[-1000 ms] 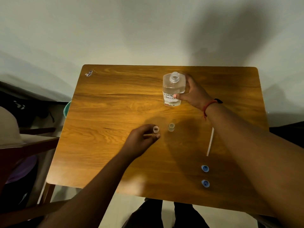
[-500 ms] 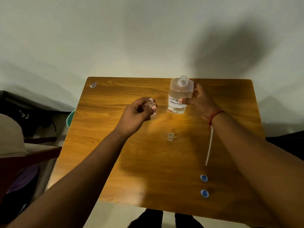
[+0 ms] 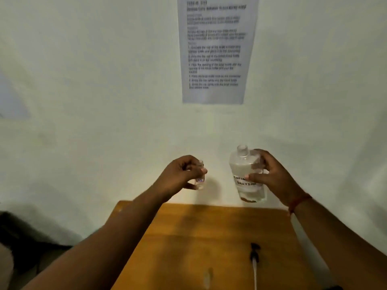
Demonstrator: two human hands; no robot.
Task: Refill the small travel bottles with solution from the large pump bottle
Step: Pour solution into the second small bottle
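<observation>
My right hand grips the large clear bottle, uncapped, upright with a handwritten label, raised above the table's far edge. My left hand pinches a small clear travel bottle, open-topped and upright, held up to the left of the large one. A gap separates the two bottles. A second small bottle stands blurred on the wooden table near the frame's bottom. The pump head with its white tube lies on the table.
A printed instruction sheet hangs on the pale wall behind the table. Dark shapes lie at the lower left beside the table.
Both hands have lifted their bottles higher, off the table toward the wall. The view has tilted up, so the blue caps are out of sight.
</observation>
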